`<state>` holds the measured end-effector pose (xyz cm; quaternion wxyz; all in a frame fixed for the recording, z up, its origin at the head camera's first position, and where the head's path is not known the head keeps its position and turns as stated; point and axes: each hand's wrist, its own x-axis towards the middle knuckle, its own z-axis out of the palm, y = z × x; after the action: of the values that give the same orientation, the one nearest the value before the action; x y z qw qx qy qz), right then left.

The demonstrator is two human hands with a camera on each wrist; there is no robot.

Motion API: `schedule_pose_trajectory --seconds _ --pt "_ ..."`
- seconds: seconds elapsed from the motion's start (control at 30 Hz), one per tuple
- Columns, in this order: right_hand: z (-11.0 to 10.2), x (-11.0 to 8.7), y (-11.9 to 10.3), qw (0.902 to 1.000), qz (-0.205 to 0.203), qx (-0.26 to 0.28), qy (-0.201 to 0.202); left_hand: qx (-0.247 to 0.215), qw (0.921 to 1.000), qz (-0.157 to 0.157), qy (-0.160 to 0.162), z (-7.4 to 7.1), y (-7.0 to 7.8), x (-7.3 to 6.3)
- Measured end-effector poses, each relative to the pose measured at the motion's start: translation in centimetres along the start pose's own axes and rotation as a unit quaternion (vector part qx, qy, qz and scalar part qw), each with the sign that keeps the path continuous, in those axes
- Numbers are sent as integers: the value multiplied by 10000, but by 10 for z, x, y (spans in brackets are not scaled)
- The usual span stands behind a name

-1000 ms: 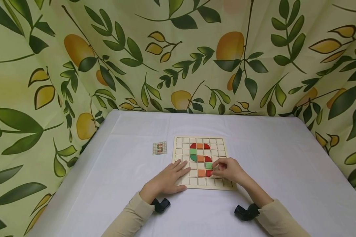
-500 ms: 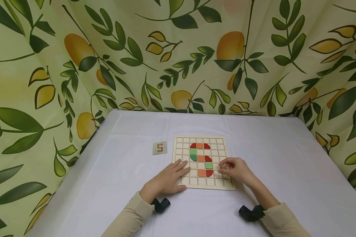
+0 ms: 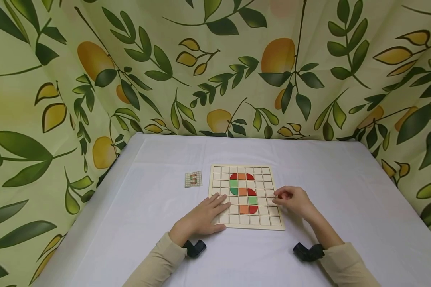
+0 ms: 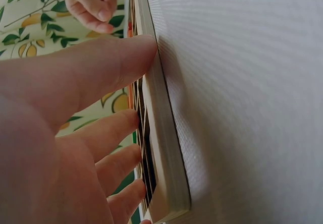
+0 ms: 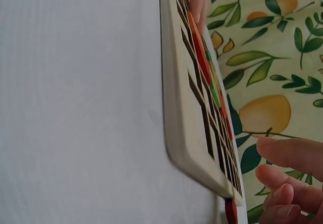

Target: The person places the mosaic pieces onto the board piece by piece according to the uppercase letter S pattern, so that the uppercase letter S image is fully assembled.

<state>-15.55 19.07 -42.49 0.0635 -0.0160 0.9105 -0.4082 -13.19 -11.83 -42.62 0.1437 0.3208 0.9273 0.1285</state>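
A pale wooden grid board lies on the white table, bearing red, orange and green tiles in an S-like shape. My left hand rests on its lower left part, fingers spread over the grid and thumb at the near edge; in the left wrist view the thumb touches the board's rim. Near the right edge is my right hand, fingers loosely bent. The right wrist view shows a gap between thumb and forefinger, with nothing held. A red piece shows beyond the board's corner there.
Left of the board lies a small card printed with a grid and an S pattern. A white cloth covers the table. Behind hangs a leaf-and-fruit patterned curtain. Each wrist carries a black device.
My right hand has moved right, away from the red and green tiles at the lower right of the shape, to the board's right edge. My left hand has stayed put.
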Motion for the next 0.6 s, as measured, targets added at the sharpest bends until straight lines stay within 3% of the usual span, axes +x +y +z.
schedule_pose_trajectory --seconds 0.6 --pt "-12 9 21 9995 188 -221 117 32 10000 8 15 1 -1 0"
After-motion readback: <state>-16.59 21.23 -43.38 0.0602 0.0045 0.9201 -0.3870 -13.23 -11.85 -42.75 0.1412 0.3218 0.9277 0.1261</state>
